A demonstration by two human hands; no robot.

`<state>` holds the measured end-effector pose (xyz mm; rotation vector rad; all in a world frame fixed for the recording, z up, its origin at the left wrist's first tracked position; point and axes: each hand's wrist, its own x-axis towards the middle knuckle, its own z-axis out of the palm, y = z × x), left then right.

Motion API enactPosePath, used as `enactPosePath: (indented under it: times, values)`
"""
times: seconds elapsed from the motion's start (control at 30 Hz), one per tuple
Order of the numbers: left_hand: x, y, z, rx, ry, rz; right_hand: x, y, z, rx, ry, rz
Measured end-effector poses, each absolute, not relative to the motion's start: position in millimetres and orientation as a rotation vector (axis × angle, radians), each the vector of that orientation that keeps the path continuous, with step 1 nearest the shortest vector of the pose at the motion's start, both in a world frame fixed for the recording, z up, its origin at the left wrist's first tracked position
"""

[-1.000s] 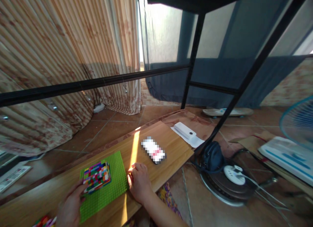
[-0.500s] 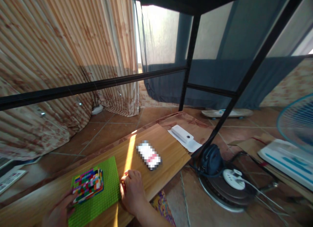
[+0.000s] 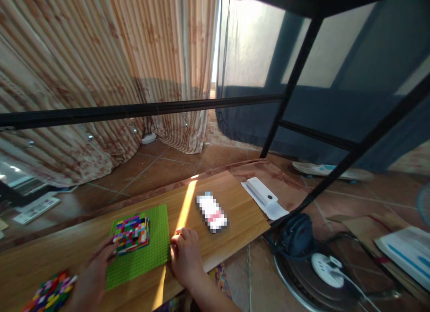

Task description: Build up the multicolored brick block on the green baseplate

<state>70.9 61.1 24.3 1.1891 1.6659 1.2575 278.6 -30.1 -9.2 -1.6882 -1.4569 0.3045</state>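
Observation:
A flat block of many-coloured toy bricks [image 3: 132,231] sits on a green studded baseplate [image 3: 156,240] on the wooden board. My left hand [image 3: 92,274] is at the block's left edge, its fingertips closed against the bricks there. Beside the baseplate's right edge, my right hand [image 3: 187,254] rests with its fingers curled in. What those fingers hold, if anything, is hidden. A heap of loose toy bricks [image 3: 52,292] lies at lower left, partly behind my left wrist.
A phone [image 3: 212,212] with a blurred-out screen lies right of the baseplate. Past the wooden board [image 3: 231,191] is a white box [image 3: 260,191]. A black metal frame [image 3: 235,100] crosses above. A dark bag [image 3: 297,236] and a power strip [image 3: 327,269] stand at right.
The view has swung left and the scene has shifted right, bringing the loose bricks into sight. Both hands keep about the same places beside the block and the baseplate.

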Motion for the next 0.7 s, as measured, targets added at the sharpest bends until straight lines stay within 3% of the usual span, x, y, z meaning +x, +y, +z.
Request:
enactPosePath:
  times: [0.2, 0.43, 0.7]
  values:
    - [77.5, 49.3, 26.5, 1.089, 1.632, 1.195, 282.5, -33.5, -2.1, -1.686, -1.487, 0.323]
    - [86.3, 26.4, 38.0, 1.441, 1.564, 1.086, 288.0, -35.7, -8.3, -1.646, -1.549, 0.291]
    - [82.8, 24.4, 16.1, 1.709, 1.626, 1.06, 291.3, -35.0, -17.3, -1.65, -1.605, 0.2]
